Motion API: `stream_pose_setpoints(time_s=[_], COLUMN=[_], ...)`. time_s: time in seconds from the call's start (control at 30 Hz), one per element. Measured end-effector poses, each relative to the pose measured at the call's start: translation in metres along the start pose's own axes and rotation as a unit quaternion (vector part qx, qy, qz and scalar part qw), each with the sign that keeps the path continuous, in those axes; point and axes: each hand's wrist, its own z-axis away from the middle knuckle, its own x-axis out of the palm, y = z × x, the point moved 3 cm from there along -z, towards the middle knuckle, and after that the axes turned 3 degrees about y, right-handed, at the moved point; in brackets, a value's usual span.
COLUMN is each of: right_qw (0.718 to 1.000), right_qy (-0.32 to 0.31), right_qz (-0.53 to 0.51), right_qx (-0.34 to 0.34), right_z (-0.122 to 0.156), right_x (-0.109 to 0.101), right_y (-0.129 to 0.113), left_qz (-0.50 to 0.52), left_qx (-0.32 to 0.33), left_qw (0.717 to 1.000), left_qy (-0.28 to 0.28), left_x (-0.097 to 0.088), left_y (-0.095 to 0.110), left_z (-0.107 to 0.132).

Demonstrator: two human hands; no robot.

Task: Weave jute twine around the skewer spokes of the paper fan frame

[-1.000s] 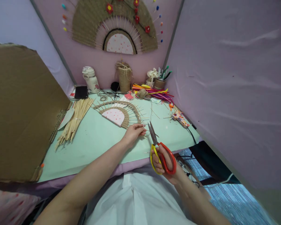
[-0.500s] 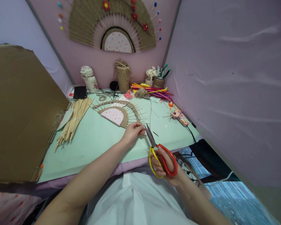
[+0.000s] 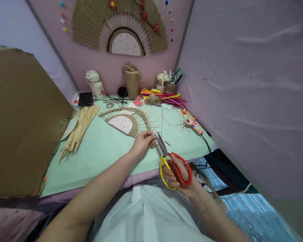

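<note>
My left hand is closed in a pinch at the lower right end of a half-round fan of thin sticks. What its fingertips hold is too small to make out. The fan has a woven jute band and a white, pink-dotted centre. In my right hand are scissors with one red and one yellow handle. Their blades are parted, the tips close to my left fingertips. A thin strand of twine lies on the table right of the fan.
A bundle of sticks lies left, beside a cardboard sheet. At the back stand a bottle, a twine spool and a pen cup. Colourful pipe cleaners and a patterned glue gun lie right. A larger fan hangs behind.
The scissor handles have spread slightly and the blades have shifted a little up and left. My left hand stays in nearly the same place.
</note>
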Motion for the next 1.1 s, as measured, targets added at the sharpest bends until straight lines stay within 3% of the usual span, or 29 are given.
stream_pose_setpoints(time_s=[0.63, 1.1], right_qw=[1.000, 0.994], right_qy=[-0.012, 0.070], right_qz=[-0.007, 0.029], right_qx=[-0.009, -0.075], right_z=[-0.006, -0.019], right_x=[0.002, -0.008], right_y=[0.001, 0.012], left_qz=[-0.014, -0.064], left_qx=[0.019, 0.042], left_qw=[1.000, 0.996], left_qy=[-0.009, -0.037], left_x=[0.000, -0.002], left_y=[-0.001, -0.001], left_z=[0.000, -0.002])
